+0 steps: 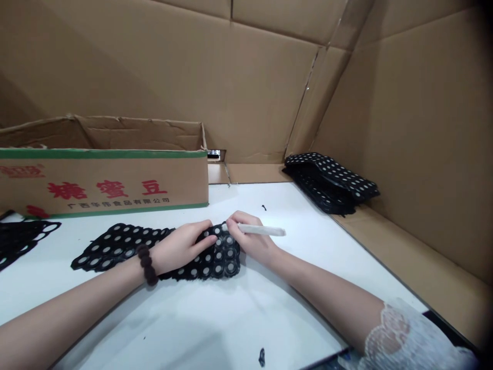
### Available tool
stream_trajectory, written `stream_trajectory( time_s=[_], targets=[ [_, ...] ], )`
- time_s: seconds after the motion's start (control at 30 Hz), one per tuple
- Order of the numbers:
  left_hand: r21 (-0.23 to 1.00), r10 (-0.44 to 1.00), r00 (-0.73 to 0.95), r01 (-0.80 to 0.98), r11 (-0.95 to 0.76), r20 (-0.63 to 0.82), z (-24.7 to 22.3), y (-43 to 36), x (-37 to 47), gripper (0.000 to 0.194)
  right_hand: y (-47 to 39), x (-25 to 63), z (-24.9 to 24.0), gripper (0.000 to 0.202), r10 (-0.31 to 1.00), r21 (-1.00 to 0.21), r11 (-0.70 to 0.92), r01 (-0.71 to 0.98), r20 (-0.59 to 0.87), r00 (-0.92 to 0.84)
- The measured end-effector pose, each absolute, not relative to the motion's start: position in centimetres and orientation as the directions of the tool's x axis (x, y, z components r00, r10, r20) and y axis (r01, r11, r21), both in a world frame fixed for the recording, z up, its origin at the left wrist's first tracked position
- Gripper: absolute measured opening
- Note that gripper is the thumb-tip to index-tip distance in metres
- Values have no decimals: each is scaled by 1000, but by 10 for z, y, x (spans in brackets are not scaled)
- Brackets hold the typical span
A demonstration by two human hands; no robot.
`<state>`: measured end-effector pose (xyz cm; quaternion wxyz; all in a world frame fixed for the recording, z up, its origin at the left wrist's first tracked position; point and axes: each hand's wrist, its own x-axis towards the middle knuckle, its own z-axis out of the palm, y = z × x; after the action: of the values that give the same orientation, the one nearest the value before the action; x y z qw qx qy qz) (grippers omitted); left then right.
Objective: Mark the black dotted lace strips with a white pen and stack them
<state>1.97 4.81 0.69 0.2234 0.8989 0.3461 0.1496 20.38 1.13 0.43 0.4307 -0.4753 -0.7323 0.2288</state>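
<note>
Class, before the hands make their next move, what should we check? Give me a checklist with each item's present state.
1. White tool gripped in the right hand: ok.
2. Left hand resting on the dotted sheet: ok.
3. Tool's tip touching the sheet: cannot tell, fingers are in the way.
4. Folded stack apart from the sheet: ok, it lies off to the right.
5. White table free of black scraps: not ok, one lies near the front edge.

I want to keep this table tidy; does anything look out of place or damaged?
Two black scraps lie loose like litter on the table, one in front, another beyond the right hand. The box has a ragged rim.
</note>
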Motion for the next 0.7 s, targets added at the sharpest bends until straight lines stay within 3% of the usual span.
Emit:
stream_trajectory(
  time_s=[0.37, 0.53, 0.7],
  targets=[
    [753, 711, 692, 403, -520, 121, 3, 50, 21, 28, 11, 203, 5, 25, 894, -756, 446, 479, 403, -196],
    [812, 689, 719, 345, -470, 93, 3, 51, 21, 26, 12, 205, 1, 26, 890, -757, 457, 468, 398, -224],
    [822, 686, 726, 366, -435, 40, 2, 50, 21, 27, 14, 204, -8, 28, 901, -706, 434, 559, 341, -268]
  ],
)
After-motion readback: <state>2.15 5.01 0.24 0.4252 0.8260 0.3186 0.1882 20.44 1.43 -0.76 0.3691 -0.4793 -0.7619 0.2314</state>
